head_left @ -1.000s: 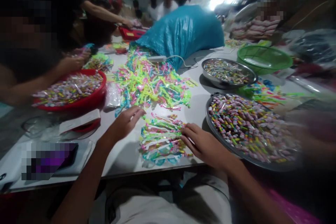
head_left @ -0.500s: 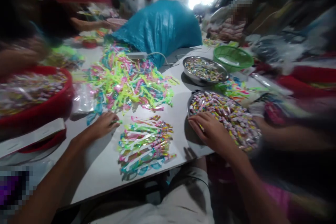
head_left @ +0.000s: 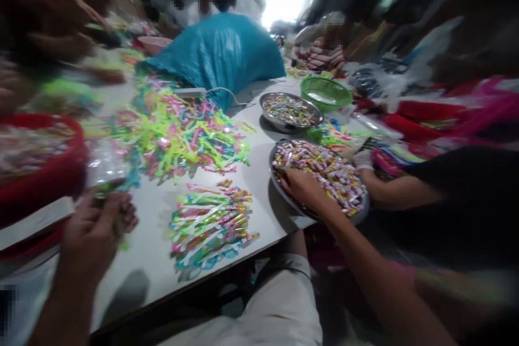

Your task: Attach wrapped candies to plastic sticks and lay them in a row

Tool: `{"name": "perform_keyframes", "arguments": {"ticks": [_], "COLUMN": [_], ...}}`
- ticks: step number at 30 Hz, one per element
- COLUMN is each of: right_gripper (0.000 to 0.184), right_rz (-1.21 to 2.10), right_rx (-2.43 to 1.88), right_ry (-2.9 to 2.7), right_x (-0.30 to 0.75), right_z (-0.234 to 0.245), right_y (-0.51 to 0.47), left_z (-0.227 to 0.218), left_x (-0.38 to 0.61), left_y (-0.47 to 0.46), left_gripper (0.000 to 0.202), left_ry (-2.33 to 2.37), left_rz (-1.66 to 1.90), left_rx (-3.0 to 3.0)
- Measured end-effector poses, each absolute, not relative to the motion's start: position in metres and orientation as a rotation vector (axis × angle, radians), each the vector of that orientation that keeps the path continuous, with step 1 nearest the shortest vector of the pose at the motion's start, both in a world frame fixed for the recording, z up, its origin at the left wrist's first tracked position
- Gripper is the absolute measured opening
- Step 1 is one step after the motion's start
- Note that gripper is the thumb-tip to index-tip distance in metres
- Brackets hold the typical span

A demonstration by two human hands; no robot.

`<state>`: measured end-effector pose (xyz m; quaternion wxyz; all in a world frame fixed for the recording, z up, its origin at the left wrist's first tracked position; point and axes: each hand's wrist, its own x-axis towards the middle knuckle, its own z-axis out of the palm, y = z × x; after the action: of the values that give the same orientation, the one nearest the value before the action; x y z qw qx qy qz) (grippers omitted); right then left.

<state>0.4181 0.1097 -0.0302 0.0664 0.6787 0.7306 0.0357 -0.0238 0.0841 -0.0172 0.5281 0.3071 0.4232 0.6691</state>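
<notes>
From my remote seat, the change I see is that both hands have left the middle of the bench (head_left: 150, 216). A second ago the left hand (head_left: 95, 227) lay flat at the near edge of the loose heap (head_left: 178, 135) of bright strips. Now it is lifted clear of the surface and close to the camera, its fingers curled around what looks like a green strip (head_left: 102, 189), though blur hides the exact grip. The right hand (head_left: 302, 189) was resting on the laid-out pile (head_left: 211, 221) of strips and has swung over to the metal tray (head_left: 284, 194). Its fingers are dipped into the candies (head_left: 324, 170) at the near rim, and I cannot tell whether they have closed on one. I judge this to be the pick-up stage of the work, with a strip in one hand and the other hand among the sweets, while the laid-out pile lies untouched between them. A co-worker's hand (head_left: 363, 159) sits at the far side of the same tray. Beyond are a metal bowl (head_left: 290, 111) of more candies, a green basket (head_left: 326, 92) and a blue bag (head_left: 219, 54), and a red basin (head_left: 48, 181) stands at the left.
</notes>
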Motion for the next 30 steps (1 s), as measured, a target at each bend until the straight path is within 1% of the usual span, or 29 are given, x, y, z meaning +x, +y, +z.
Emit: {"name": "perform_keyframes", "arguments": {"ticks": [3, 4, 5, 8, 10, 11, 13, 15, 17, 18, 20, 23, 24, 26, 28, 30], "right_gripper": [0.021, 0.02, 0.02, 0.024, 0.023, 0.023, 0.026, 0.035, 0.036, 0.036, 0.034, 0.031, 0.029, 0.025, 0.021, 0.024], "right_rz": [0.083, 0.074, 0.07, 0.121, 0.06, -0.064, -0.505, -1.011, -1.24, -1.353, -1.536, -1.769, -1.828, -1.928, -2.067, -2.195], "right_rx": [2.071, 2.075, 2.071, 2.098, 2.178, 2.231, 2.249, 2.03, 1.742, 1.576, 1.449, 1.524, 1.58, 1.719, 1.842, 1.901], "right_ry": [2.155, 2.151, 2.17, 2.208, 2.314, 2.416, 2.674, 2.879, 2.958, 2.979, 3.003, 2.991, 2.977, 2.92, 2.762, 2.56], "right_x": [0.417, 0.419, 0.422, 0.433, 0.435, 0.432, 0.416, 0.389, 0.358, 0.344, 0.319, 0.295, 0.289, 0.278, 0.27, 0.265], "right_z": [-0.029, -0.028, -0.026, -0.016, -0.007, -0.002, 0.007, 0.015, 0.021, 0.023, 0.022, 0.007, -0.001, -0.019, -0.034, -0.042], "right_y": [0.116, 0.116, 0.115, 0.102, 0.082, 0.069, 0.039, 0.014, -0.003, -0.007, -0.011, -0.02, -0.026, -0.042, -0.06, -0.074], "left_z": [-0.001, -0.001, -0.001, -0.004, -0.006, -0.007, -0.011, -0.016, -0.018, -0.018, -0.014, 0.0, 0.005, 0.012, 0.016, 0.017], "left_x": [0.01, 0.017, 0.023, 0.031, 0.034, 0.036, 0.042, 0.051, 0.061, 0.067, 0.076, 0.086, 0.087, 0.09, 0.092, 0.095], "left_y": [0.048, 0.04, 0.033, 0.021, 0.015, 0.012, 0.006, -0.002, -0.009, -0.011, -0.013, -0.013, -0.012, -0.012, -0.013, -0.015], "left_gripper": [0.025, 0.022, 0.023, 0.036, 0.033, 0.028, 0.02, 0.02, 0.02, 0.021, 0.022, 0.014, 0.015, 0.027, 0.039, 0.043], "left_ry": [0.914, 0.84, 0.773, 0.642, 0.634, 0.64, 0.656, 0.662, 0.678, 0.686, 0.693, 0.677, 0.66, 0.598, 0.531, 0.496], "left_rz": [1.685, 1.659, 1.614, 1.497, 1.42, 1.344, 1.096, 0.84, 0.741, 0.766, 0.903, 1.207, 1.302, 1.438, 1.488, 1.487], "left_rx": [0.52, 0.435, 0.365, 0.219, 0.194, 0.204, 0.267, 0.363, 0.447, 0.486, 0.516, 0.341, 0.25, 0.123, 0.082, 0.062]}}
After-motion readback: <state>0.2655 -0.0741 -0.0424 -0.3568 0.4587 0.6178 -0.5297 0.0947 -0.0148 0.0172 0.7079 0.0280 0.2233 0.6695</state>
